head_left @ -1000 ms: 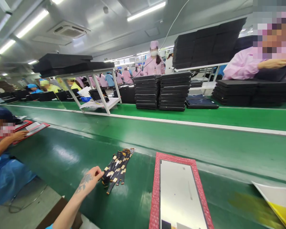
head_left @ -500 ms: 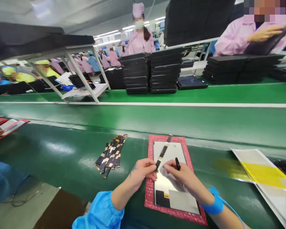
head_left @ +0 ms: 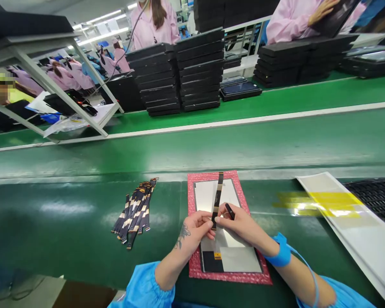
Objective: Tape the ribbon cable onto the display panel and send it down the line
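Note:
A long black-and-gold flex cable strip [head_left: 217,196] stands over a flat pale panel [head_left: 211,194] that lies on a red bubble-wrap sheet [head_left: 192,201]. My left hand [head_left: 197,226] pinches the strip's lower end. My right hand [head_left: 240,224] meets it at the same end and also holds a short black stick-like tool [head_left: 230,211] between its fingers. A blue wrist strap [head_left: 280,254] with a cord circles my right wrist. A pile of several similar flex strips [head_left: 135,210] lies to the left on the green belt [head_left: 83,214].
A white sheet with yellow tape [head_left: 336,214] and a black grid tray [head_left: 377,196] lie to the right. Stacks of black trays [head_left: 179,72] stand across the far belt, beside a white metal rack [head_left: 60,107]. People in pink coats work behind them.
The view has tilted further down. My hands have shifted slightly, and the strip now stands more upright over the panel. A second ago my left hand was at the strip pile.

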Available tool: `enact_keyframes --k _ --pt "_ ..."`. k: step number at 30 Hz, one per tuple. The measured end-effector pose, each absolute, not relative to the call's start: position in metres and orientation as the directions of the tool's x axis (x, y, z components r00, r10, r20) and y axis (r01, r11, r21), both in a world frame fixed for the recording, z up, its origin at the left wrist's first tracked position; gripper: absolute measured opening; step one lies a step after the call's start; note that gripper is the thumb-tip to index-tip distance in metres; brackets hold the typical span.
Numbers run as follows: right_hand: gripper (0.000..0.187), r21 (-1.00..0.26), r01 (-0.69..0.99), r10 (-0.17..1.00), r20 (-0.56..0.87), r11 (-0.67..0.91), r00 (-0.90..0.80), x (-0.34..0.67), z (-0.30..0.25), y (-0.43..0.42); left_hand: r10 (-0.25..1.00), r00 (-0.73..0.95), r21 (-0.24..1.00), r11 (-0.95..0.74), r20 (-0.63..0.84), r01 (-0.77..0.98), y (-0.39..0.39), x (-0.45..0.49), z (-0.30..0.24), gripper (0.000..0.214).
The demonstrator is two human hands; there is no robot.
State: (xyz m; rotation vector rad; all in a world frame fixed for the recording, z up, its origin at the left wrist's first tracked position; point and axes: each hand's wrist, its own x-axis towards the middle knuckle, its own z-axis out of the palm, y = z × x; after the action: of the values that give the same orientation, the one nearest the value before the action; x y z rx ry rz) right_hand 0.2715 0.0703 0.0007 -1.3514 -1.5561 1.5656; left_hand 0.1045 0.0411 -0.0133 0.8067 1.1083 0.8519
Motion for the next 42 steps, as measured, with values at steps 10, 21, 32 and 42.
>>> enact_keyframes --k 10,21,32,42 --pt "0.016 -0.882 0.447 0.854 -0.114 0.148 -0.508 0.278 -0.006 0.062 0.977 0.203 0.889 -0.149 0.065 0.433 0.005 0.088 -0.015 0.022" --pt "0.012 -0.773 0.593 0.844 -0.149 0.225 -0.515 0.28 -0.01 0.038 0.851 0.343 0.47 -0.509 0.397 0.721 -0.043 0.093 -0.029 0.023" --pt "0.012 -0.825 0.532 0.813 -0.172 0.189 -0.556 0.276 -0.003 0.035 0.82 0.364 0.452 -0.553 0.44 0.699 -0.045 0.09 -0.024 0.023" --pt "0.015 -0.807 0.556 0.817 -0.174 0.202 -0.549 0.274 -0.002 0.034 0.834 0.368 0.466 -0.539 0.411 0.702 -0.046 0.089 -0.024 0.023"
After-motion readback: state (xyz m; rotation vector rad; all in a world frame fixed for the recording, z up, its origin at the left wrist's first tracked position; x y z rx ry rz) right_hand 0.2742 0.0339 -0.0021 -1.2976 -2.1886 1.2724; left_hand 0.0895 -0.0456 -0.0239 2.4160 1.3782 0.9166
